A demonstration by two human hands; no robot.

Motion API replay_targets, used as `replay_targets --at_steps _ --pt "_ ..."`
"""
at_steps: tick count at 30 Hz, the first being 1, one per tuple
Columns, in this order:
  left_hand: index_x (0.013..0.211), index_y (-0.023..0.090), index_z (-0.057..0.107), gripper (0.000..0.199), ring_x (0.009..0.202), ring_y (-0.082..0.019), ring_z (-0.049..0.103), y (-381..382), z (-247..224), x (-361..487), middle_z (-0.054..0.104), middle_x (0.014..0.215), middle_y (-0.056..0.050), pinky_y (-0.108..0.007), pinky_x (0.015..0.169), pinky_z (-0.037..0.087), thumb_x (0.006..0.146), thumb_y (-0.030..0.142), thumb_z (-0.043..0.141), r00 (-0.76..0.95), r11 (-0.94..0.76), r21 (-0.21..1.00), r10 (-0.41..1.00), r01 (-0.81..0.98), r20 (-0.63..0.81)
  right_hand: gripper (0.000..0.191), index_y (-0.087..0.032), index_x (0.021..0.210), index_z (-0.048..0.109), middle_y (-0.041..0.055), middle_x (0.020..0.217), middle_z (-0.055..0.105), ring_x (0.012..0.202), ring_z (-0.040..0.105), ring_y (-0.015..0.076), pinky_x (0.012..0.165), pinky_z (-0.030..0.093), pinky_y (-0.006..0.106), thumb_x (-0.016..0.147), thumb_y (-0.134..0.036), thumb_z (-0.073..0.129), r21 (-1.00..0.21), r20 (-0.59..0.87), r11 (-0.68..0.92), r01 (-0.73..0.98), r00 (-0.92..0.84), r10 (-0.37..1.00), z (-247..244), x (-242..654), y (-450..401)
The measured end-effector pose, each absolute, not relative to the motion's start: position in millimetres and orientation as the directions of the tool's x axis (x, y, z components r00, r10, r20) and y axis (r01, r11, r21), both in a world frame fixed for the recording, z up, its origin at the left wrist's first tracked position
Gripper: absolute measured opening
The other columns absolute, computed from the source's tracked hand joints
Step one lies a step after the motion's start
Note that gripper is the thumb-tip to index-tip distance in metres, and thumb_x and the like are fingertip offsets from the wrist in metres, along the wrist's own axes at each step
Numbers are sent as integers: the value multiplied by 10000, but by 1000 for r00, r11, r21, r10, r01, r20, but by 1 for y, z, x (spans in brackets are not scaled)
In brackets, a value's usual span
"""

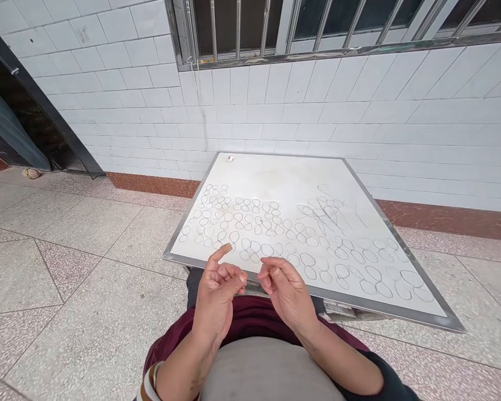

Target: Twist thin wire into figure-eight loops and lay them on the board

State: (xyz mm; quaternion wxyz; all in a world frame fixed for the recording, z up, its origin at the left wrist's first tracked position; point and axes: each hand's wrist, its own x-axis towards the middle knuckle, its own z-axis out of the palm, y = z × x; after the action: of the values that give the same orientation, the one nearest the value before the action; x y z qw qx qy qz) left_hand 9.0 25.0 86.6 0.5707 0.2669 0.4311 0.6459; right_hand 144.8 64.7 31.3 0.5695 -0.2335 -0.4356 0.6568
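Observation:
My left hand [217, 289] is raised over the near edge of a white tabletop [275, 172] with a grey rim. Its thumb pinches against the curled fingers, while the index finger, wrapped in a tan strip at the tip, points up. Facing it, my right hand [286, 292] is closed in a pinch, a small gap away. Anything between the fingertips is too thin to make out. Many thin dark loops [308, 259] spread in rows across the tabletop. A loose tangle of thin dark strands [328, 211] is at the right rear.
A small white-and-red thing [230, 159] lies at the table's far left corner. Behind the table stands a white tiled wall [250, 114] with a barred window [317, 33]. A dark doorway [20, 94] is at left, above speckled floor tiles [108, 301].

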Motion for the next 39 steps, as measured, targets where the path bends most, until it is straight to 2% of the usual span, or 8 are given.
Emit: replay_targets --at_steps 7,12,16,20,23,28,35,39 --pt "1311 227 500 610 653 -93 514 20 86 10 584 707 41 -218 600 406 757 167 747 -179 32 889 976 -458 -127 314 -305 1262 609 -6 764 581 604 441 100 571 389 248 990 -393 478 -938 147 27 -346 -326 934 51 154 61" --pt "1333 263 478 615 622 -81 494 15 82 8 588 710 50 -214 600 412 778 173 729 -112 57 937 988 -346 -102 356 -283 1311 545 -33 711 563 539 409 92 530 379 238 967 -368 524 -981 134 71 -179 -367 921 60 162 66" --pt "1329 276 495 593 612 -78 479 15 81 7 577 709 54 -209 582 406 789 166 712 -82 86 954 990 -288 -114 268 -269 1214 599 -28 699 578 562 458 106 552 410 246 973 -330 500 -968 241 253 -12 -339 909 63 164 67" --pt "1332 263 510 585 636 -90 490 16 82 8 582 726 41 -223 606 429 791 172 712 -94 75 949 990 -307 -109 288 -285 1217 625 0 806 628 652 546 118 654 465 267 985 -254 459 -864 384 474 171 -384 840 66 163 64" --pt "1334 268 514 598 653 -90 492 16 83 7 574 729 43 -222 624 438 782 190 731 -117 74 935 986 -347 -122 322 -296 1250 603 7 854 636 644 551 113 654 479 264 993 -215 428 -821 428 541 181 -432 794 67 163 63" --pt "1354 274 488 632 622 -81 477 15 87 0 574 717 51 -224 615 429 779 187 735 -103 80 941 988 -328 -119 405 -310 1341 540 -1 778 531 688 543 124 665 479 262 1006 -173 358 -797 411 581 166 -557 722 68 169 64" --pt "1369 258 462 668 661 -117 526 14 92 -10 572 703 40 -249 595 434 760 150 713 114 237 951 969 -201 -217 416 -309 1334 553 2 790 503 706 525 129 659 464 257 994 -149 376 -771 349 602 209 -651 674 63 177 69" --pt "1370 272 460 677 705 -139 557 14 91 -13 577 728 32 -260 597 441 751 113 682 196 298 941 944 -160 -265 359 -262 1210 636 3 782 500 660 501 112 594 434 226 975 -123 404 -711 387 667 223 -668 635 67 176 66"
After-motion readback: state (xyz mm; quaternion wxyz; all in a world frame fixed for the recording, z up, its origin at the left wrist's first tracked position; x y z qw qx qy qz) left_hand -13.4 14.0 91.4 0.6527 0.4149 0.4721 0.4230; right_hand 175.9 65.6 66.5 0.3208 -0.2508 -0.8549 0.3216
